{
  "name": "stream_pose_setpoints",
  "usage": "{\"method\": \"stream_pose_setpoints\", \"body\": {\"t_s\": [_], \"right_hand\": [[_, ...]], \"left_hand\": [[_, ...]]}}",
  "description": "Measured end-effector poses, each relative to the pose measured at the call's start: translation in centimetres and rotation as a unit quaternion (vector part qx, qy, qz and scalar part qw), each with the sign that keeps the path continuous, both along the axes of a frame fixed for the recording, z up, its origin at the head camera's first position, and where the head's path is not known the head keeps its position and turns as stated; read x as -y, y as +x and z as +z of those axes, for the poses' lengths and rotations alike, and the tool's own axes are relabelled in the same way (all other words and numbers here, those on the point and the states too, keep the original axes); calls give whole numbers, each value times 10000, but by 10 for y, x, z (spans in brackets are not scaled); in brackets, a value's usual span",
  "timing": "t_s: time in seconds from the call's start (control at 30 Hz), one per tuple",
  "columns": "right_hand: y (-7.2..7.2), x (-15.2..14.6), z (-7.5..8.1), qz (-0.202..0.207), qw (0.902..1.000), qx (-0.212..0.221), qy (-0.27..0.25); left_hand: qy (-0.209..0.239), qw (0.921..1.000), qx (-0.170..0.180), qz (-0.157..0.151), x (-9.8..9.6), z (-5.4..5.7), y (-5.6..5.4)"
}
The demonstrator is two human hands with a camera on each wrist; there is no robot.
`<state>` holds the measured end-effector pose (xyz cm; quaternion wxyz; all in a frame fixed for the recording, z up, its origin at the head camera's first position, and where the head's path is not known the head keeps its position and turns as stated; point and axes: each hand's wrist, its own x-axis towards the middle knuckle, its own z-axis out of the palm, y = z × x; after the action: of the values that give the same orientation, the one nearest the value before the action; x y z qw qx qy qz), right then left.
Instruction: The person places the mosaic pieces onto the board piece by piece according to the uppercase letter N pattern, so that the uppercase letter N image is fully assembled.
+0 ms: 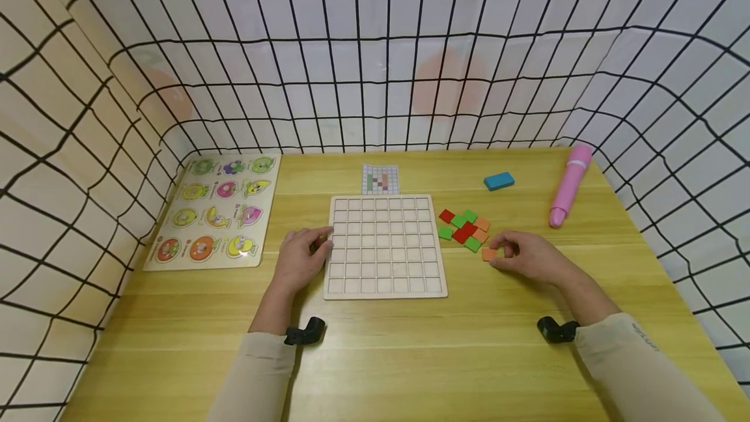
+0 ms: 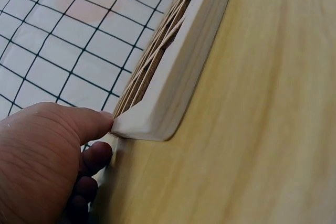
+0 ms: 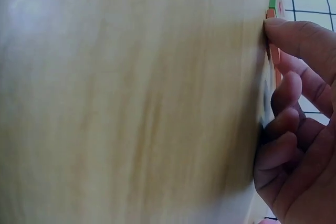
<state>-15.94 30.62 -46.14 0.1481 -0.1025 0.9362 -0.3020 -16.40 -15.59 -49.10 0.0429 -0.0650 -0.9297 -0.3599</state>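
A pale wooden grid board [image 1: 383, 246] lies flat mid-table. My left hand [image 1: 316, 244] rests at its left edge, fingers loosely curled. In the left wrist view the thumb of that hand [image 2: 102, 129] touches the board's rounded corner [image 2: 152, 121]. Right of the board lies a small heap of red, green and orange square tiles [image 1: 465, 226]. My right hand [image 1: 499, 254] pinches one orange tile [image 1: 489, 254] on the table just below the heap. The right wrist view shows that hand [image 3: 275, 51] with its fingertips on the orange tile [image 3: 273, 51].
A small pattern card [image 1: 381, 179] lies behind the board. A fruit peg puzzle [image 1: 213, 213] sits at the left, a blue block [image 1: 499, 181] and a pink pen [image 1: 568, 194] at the back right. Black-gridded white walls [image 1: 375, 70] enclose the table.
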Motion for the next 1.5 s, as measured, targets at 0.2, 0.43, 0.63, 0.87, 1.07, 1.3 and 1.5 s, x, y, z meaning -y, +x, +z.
{"method": "stream_pose_setpoints", "body": {"t_s": [0.2,0.43,0.63,0.87,1.07,1.3,1.5], "right_hand": [[0,6,4,5,9999,-87,-81],[-6,29,4,-85,9997,-153,-168],[-15,56,8,-68,9993,-224,-302],[-23,85,7,-198,9983,-113,-545],[-27,106,2,-241,9981,-92,-555],[-32,128,5,-229,9976,-37,-655],[-40,144,4,-133,9979,13,-633]], "left_hand": [[52,10000,-53,14,0,1,1],[22,10000,-31,25,0,1,1],[40,10000,-27,49,0,1,1],[-56,10000,-41,27,0,-3,-1],[-55,10000,-42,17,0,-4,-1],[-70,10000,-13,56,-1,-3,0],[-82,9999,-3,69,-1,-2,0]]}}
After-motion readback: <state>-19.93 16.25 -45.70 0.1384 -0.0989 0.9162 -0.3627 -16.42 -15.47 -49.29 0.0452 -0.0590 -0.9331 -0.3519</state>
